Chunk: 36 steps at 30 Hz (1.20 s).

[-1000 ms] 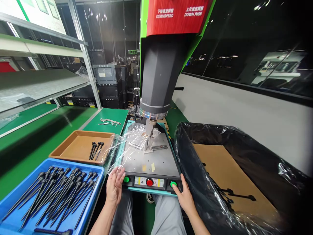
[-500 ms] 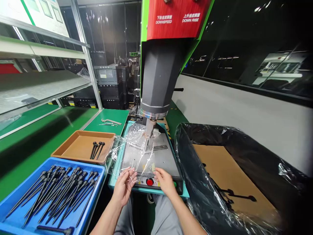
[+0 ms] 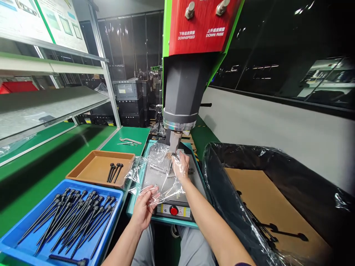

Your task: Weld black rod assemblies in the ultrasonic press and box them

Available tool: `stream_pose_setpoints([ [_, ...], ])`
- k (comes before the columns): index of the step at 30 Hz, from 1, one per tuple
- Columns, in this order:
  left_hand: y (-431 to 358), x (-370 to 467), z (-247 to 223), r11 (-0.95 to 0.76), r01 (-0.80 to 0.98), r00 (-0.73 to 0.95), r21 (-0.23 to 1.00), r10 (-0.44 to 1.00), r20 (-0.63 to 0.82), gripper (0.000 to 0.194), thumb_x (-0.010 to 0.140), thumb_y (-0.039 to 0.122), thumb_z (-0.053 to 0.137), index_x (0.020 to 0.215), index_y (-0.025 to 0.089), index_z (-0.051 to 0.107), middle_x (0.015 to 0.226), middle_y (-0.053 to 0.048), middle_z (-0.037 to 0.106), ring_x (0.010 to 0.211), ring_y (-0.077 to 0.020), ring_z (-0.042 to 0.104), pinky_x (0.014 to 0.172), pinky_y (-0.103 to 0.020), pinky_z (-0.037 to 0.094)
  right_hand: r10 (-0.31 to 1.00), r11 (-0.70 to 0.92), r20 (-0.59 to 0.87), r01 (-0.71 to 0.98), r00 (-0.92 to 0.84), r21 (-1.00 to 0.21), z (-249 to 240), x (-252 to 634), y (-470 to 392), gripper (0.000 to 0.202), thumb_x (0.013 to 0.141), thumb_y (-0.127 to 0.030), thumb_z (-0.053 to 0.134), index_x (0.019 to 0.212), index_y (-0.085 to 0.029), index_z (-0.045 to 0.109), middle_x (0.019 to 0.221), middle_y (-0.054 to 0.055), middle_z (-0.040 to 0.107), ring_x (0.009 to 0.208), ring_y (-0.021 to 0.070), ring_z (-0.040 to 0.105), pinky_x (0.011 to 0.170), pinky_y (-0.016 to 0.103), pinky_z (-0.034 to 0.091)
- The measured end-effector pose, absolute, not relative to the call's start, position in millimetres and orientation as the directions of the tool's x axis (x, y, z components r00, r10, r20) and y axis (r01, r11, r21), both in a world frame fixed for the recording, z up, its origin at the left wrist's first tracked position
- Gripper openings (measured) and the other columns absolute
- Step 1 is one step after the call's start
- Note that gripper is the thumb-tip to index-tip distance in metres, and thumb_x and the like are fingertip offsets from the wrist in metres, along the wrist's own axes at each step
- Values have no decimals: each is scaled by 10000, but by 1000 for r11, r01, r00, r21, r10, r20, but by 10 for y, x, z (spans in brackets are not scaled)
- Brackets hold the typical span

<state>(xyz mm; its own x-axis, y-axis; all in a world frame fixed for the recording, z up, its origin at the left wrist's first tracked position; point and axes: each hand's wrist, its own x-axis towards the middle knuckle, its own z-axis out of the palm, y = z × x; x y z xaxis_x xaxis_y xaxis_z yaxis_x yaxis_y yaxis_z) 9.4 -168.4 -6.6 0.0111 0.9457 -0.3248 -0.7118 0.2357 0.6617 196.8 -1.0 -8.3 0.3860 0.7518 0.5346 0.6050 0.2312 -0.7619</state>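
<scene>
Clear plastic film (image 3: 163, 190) lies crumpled over the grey metal plate (image 3: 191, 186) of a press machine. At the front edge of the film, my left hand (image 3: 145, 205) has its fingers curled and closed on the plastic. My right hand (image 3: 181, 166) is farther forward, beside the metal tip (image 3: 174, 142) below the machine's dark head (image 3: 181, 88). Its fingers are bent together near a small dark piece under that tip; what they grip is partly hidden by the hand and the shiny film.
A blue tray (image 3: 19, 255) of black rods with knobbed heads stands at left, with a brown tray (image 3: 91, 166) holding several short black rods behind it. At right is a black-lined bin (image 3: 222, 159) with cardboard and black parts. A red button (image 3: 173, 210) sits in front.
My right hand has moved forward from near the front controls to the metal tip. My left hand stays at the film's front edge, its fingers more curled. The view has tilted up slightly.
</scene>
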Motion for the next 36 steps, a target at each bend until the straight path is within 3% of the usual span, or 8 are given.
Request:
stream_pose_setpoints([
  [6, -1630, 102, -66, 234, -696, 19, 678, 951, -309, 363, 794, 216, 719, 1138, 141, 631, 1169, -157, 683, 952, -253, 702, 748, -311, 588, 836, 251, 492, 626, 245, -739, 114, 2071, 195, 293, 784, -387, 615, 962, -179, 718, 1023, 128, 615, 1067, 306, 512, 959, 432, 388],
  [12, -1562, 77, -141, 223, -682, 6, 696, 954, -300, 331, 799, 220, 716, 1110, 139, 635, 1166, -149, 686, 917, -227, 707, 714, -280, 583, 845, 286, 486, 582, 221, -762, 179, 2174, 18, 300, 816, -371, 575, 988, -150, 684, 1031, 140, 653, 1009, 294, 575, 914, 433, 430],
  [18, -1530, 92, -399, 315, -629, 23, 711, 921, -388, 309, 806, 256, 721, 1077, 154, 613, 1147, -135, 687, 899, -199, 704, 711, -265, 569, 874, 216, 275, 187, 401, -958, -166, 2600, -772, 469, 804, -500, 632, 1103, -139, 629, 998, 128, 688, 883, 259, 649, 765, 396, 518],
  [23, -1694, 59, -640, 517, -500, 170, 695, 845, -506, 391, 734, 348, 797, 1012, 167, 589, 1093, -126, 691, 855, -190, 706, 765, -301, 565, 830, 344, 393, 191, 395, -919, -160, 2718, -1395, 446, 757, -483, 731, 1077, -180, 662, 1014, 115, 695, 865, 240, 656, 808, 404, 533],
  [28, -1990, -8, -715, 675, -182, 368, 715, 721, -587, 378, 668, 391, 832, 873, 131, 648, 962, -140, 716, 748, -187, 696, 660, -281, 556, 782, 479, 577, 363, 237, -799, 40, 2574, -1667, 284, 799, -357, 729, 1057, -245, 688, 1058, 85, 677, 856, 226, 633, 845, 421, 526],
  [30, -2082, 24, -665, 628, -117, 384, 769, 743, -548, 343, 656, 368, 838, 828, 120, 674, 890, -146, 726, 708, -182, 686, 644, -272, 542, 793, 490, 558, 288, 245, -823, 74, 2486, -1700, 291, 786, -354, 746, 1049, -244, 689, 1049, 85, 682, 881, 236, 636, 867, 434, 523],
  [32, -2133, 83, -551, 489, -170, 336, 855, 845, -416, 286, 670, 319, 829, 828, 117, 701, 882, -145, 727, 752, -194, 682, 698, -283, 538, 834, 451, 456, 94, 311, -888, 88, 2384, -1712, 336, 769, -387, 765, 1048, -221, 678, 1018, 91, 697, 899, 249, 651, 858, 443, 532],
  [36, -2153, 184, -195, 149, -323, 94, 935, 988, -124, 361, 687, 177, 800, 1039, 170, 724, 1140, -124, 682, 1045, -243, 626, 904, -285, 485, 919, 324, 246, -235, 308, -916, 126, 2166, -1739, 400, 733, -423, 802, 1029, -193, 662, 946, 91, 714, 865, 245, 664, 750, 389, 555],
])
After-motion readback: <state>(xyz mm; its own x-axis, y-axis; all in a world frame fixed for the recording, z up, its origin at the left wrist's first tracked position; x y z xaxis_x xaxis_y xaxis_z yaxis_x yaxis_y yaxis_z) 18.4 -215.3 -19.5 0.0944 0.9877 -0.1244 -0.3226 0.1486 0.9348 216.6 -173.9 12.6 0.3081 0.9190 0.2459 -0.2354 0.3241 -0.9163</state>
